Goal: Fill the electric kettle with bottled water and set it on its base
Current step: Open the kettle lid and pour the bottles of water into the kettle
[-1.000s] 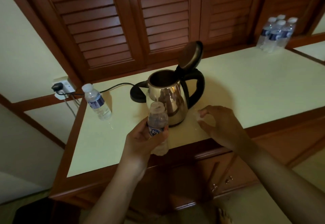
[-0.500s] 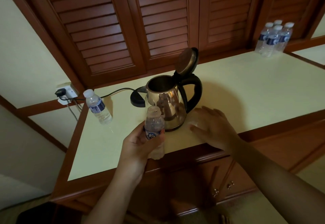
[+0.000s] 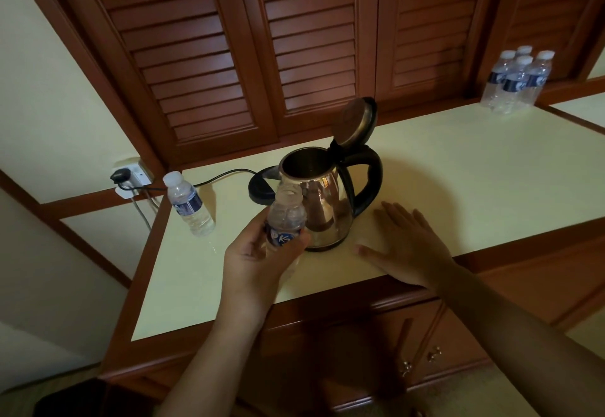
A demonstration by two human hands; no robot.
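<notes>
Kettle (image 3: 322, 207) stands on the cream counter (image 3: 458, 168) near the front edge, off its base (image 3: 260, 187), which sits just behind-left with its cord (image 3: 222, 175) running to the wall socket (image 3: 131, 176). Steel body is shiny and reflective, with the black handle to the right. Lid (image 3: 355, 120) is tipped up and back, so the mouth is open for pouring. Inside is dark; water level cannot be told. Left hand (image 3: 258, 259) grips a small water bottle (image 3: 285, 220) round its label, fingers curled. The bottle is upright, its neck right at the kettle's rim, and no white cap shows, so it looks ready to tip in. Right hand (image 3: 406, 246) lies flat on the counter just right of the kettle, fingers straight and spread, gripping nothing visible, probably steadying. A capped spare bottle (image 3: 190, 204) stands left near the socket. Four more bottles (image 3: 517, 81) cluster at the far right corner, well apart. Pour not yet begun, base step still to do.
</notes>
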